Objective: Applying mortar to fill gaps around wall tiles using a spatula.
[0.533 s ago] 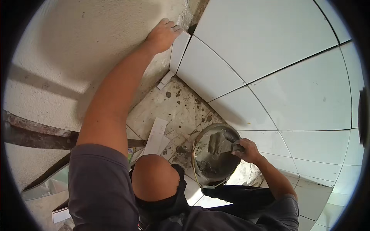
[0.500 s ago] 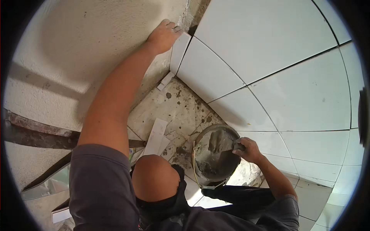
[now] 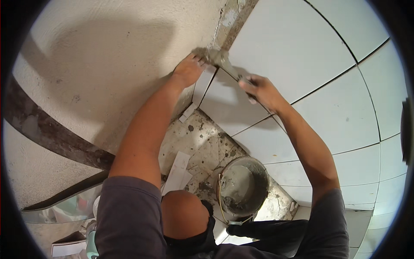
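Note:
My left hand (image 3: 189,70) is at the top of a narrow white tile strip (image 3: 202,86) in the wall corner, its bent fingers closed on the upper edge. The fingertips are partly hidden by wet mortar. In my right hand (image 3: 261,91) is the handle of a trowel (image 3: 228,67), tilted toward the corner. A lump of grey mortar (image 3: 215,56) is at the blade's end, just above the strip and beside my left fingers. Down on the floor, a black bucket (image 3: 264,190) holds wet grey mortar (image 3: 238,183).
Large white tiles (image 3: 297,47) cover the right wall; the left wall (image 3: 108,47) is rough plaster. Cut tile strips (image 3: 176,172) lie on the spattered floor near my knee. A dark curved band (image 3: 47,123) crosses the left side, with a carton (image 3: 69,247) below.
My right hand has risen from the bucket to the corner with the trowel, bringing mortar to the strip's top. My left hand stays at the strip. The view has shifted slightly.

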`<state>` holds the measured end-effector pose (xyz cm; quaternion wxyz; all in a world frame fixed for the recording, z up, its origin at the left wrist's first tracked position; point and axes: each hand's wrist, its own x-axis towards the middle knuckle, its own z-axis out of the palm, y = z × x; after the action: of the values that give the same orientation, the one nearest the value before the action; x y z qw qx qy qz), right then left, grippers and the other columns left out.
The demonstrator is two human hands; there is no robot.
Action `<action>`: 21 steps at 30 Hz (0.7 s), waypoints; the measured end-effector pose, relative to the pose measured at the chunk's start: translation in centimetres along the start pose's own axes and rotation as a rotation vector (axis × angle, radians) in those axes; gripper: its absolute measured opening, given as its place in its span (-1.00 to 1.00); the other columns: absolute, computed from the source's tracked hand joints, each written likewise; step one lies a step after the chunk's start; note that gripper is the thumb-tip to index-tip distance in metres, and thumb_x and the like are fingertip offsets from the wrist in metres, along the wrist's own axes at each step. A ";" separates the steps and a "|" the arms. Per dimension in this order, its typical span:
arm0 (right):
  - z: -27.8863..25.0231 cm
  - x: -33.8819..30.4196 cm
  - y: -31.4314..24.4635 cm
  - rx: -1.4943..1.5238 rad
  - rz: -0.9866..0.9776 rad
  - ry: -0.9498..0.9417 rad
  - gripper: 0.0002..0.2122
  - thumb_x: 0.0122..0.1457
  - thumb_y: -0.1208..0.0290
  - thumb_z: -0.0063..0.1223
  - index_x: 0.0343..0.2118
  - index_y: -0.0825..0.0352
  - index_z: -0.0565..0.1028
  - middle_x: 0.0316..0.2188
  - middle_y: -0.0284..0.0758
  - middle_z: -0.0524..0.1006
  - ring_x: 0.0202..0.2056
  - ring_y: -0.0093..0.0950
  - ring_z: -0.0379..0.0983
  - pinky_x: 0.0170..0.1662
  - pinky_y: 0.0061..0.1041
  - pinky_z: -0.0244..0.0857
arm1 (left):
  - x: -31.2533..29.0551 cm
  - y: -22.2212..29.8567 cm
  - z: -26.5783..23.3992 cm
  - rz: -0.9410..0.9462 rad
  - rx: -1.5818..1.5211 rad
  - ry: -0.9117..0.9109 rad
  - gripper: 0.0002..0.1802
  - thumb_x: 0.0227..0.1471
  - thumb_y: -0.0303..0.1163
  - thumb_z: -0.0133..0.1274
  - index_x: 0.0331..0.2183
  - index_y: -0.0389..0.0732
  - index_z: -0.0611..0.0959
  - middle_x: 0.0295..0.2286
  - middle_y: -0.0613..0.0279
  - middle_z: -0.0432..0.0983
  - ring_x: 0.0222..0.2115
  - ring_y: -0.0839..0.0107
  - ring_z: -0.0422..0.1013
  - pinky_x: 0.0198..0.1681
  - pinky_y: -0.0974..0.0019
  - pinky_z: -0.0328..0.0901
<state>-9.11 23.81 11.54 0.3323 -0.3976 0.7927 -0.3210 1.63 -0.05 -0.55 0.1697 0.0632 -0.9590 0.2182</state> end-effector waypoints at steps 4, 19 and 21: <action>1.1 4.7 -1.3 0.180 0.073 0.036 -0.67 0.12 0.05 0.06 -0.35 0.27 0.47 -0.61 -0.47 0.35 -0.62 -0.61 0.25 -0.50 -0.59 0.24 | -0.1 0.1 -0.4 -0.026 0.008 -0.078 -0.54 0.09 -0.45 -0.29 0.05 -0.21 0.39 -0.04 0.23 0.39 0.07 0.38 0.16 0.21 0.26 -0.09; 2.7 8.5 -0.2 0.382 0.149 0.101 -0.58 0.17 0.03 -0.05 -0.30 0.40 0.46 -0.53 -0.39 0.33 -0.65 -0.58 0.30 -0.58 -0.57 0.43 | 0.1 0.5 0.0 -0.050 -0.014 -0.094 -0.51 0.09 -0.45 -0.29 0.09 -0.17 0.35 0.01 0.27 0.31 0.06 0.39 0.15 0.23 0.27 -0.14; 2.8 8.6 -0.1 0.345 0.154 0.106 -0.57 0.17 0.02 -0.06 -0.33 0.42 0.45 -0.53 -0.36 0.34 -0.67 -0.56 0.32 -0.59 -0.55 0.43 | 0.2 0.5 -0.3 -0.047 -0.012 -0.155 -0.50 0.09 -0.45 -0.29 0.10 -0.16 0.32 0.04 0.28 0.28 0.08 0.39 0.13 0.24 0.26 -0.16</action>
<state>-10.88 15.83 7.73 0.3769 -0.2556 0.7702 -0.4465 1.45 0.53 -0.38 0.1005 0.1013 -0.9688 0.2028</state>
